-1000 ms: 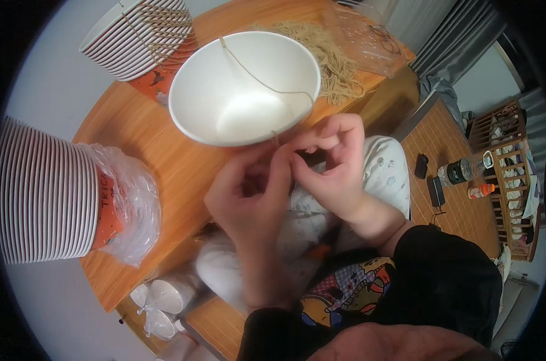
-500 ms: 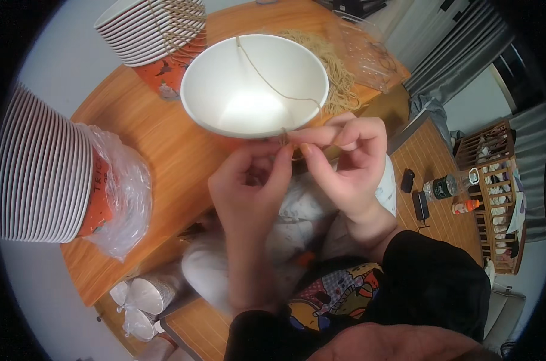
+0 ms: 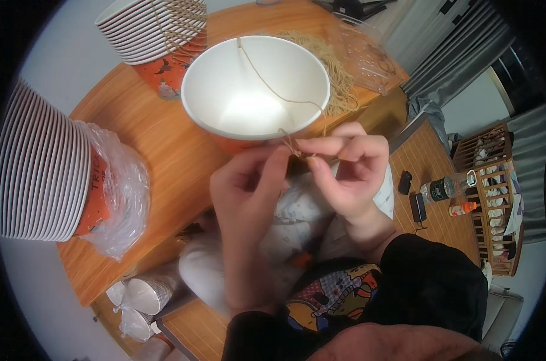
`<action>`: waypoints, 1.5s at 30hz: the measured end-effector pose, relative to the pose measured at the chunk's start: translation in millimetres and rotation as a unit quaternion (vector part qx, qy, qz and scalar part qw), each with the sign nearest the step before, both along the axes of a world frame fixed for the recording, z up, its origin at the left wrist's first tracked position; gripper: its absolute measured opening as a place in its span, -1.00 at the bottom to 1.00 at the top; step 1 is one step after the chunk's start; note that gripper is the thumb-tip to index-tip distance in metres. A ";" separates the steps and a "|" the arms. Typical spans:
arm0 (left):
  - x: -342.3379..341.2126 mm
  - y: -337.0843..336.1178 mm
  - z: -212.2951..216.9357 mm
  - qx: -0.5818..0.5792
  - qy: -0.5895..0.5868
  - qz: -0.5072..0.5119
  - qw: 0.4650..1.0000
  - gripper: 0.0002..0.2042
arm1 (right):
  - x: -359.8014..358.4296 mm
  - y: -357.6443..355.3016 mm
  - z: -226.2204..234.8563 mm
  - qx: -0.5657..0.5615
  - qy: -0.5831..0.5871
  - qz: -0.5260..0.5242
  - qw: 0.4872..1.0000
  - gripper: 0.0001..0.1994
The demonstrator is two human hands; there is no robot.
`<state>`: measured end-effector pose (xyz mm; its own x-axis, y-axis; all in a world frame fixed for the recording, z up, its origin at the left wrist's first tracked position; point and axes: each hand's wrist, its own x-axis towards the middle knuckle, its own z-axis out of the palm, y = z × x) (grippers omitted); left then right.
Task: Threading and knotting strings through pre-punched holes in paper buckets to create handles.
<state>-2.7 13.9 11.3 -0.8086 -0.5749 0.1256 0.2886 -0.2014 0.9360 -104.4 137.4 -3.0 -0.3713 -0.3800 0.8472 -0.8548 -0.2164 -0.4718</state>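
Note:
A large paper bucket (image 3: 249,81), white inside and orange outside, stands on the table with its mouth tilted toward me. A tan cord (image 3: 267,84) is attached at its far rim and runs across the opening to the right side and down to my hands. Just in front of the near rim, my left hand (image 3: 249,180) pinches the cord between thumb and fingers. Close beside it, my right hand (image 3: 351,165) pinches the cord too, fingertips almost meeting the left ones. A small loop of cord shows above the fingertips; the exact knotting is partly hidden by the fingers.
On the wooden table (image 3: 152,144) stand a stack of corded buckets (image 3: 134,36) at back left and a taller nested stack (image 3: 44,174) in plastic wrap at left. A heap of loose cords (image 3: 339,84) and a clear plastic tray (image 3: 369,57) lie behind the bucket.
The cord by my fingertips has shifted and now shows a more open loop near the rim. My right fingers have moved slightly; the bucket stays nearly in place.

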 end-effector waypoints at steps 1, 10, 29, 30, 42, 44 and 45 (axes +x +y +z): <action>1.2 0.3 1.9 0.019 0.015 -0.014 1.000 -0.85 | -0.1 0.7 0.4 0.000 0.000 -0.002 1.000 -0.57; 5.5 -0.5 0.9 0.012 0.007 -0.021 1.000 -0.79 | 2.6 -11.3 0.5 -0.021 0.026 -0.043 0.999 -0.59; -9.3 18.9 -2.1 -0.115 0.000 0.171 0.979 -0.93 | 5.5 -9.2 1.2 -0.010 0.144 -0.182 0.973 -0.49; -9.3 19.5 -2.3 -0.123 0.005 0.178 0.976 -0.92 | 5.7 -9.5 0.7 -0.011 0.140 -0.187 0.972 -0.48; -11.3 20.2 -4.5 -0.135 0.007 0.192 0.972 -0.93 | 6.3 -5.9 -2.9 -0.011 0.084 -0.146 0.986 -0.49; -10.9 18.4 -4.7 -0.116 0.000 0.185 0.976 -0.93 | 8.2 -2.4 -3.0 0.000 0.060 -0.121 0.991 -0.50; -10.4 17.4 -4.1 -0.100 -0.005 0.179 0.979 -0.93 | 8.6 -0.8 -2.9 0.011 0.035 -0.097 0.995 -0.50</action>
<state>-13.1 31.2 7.2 -0.5619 -0.7858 0.2582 0.2984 0.0985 0.9493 -95.8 136.6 -5.9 -0.3806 -0.3257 0.8655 -0.9101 -0.0339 -0.4130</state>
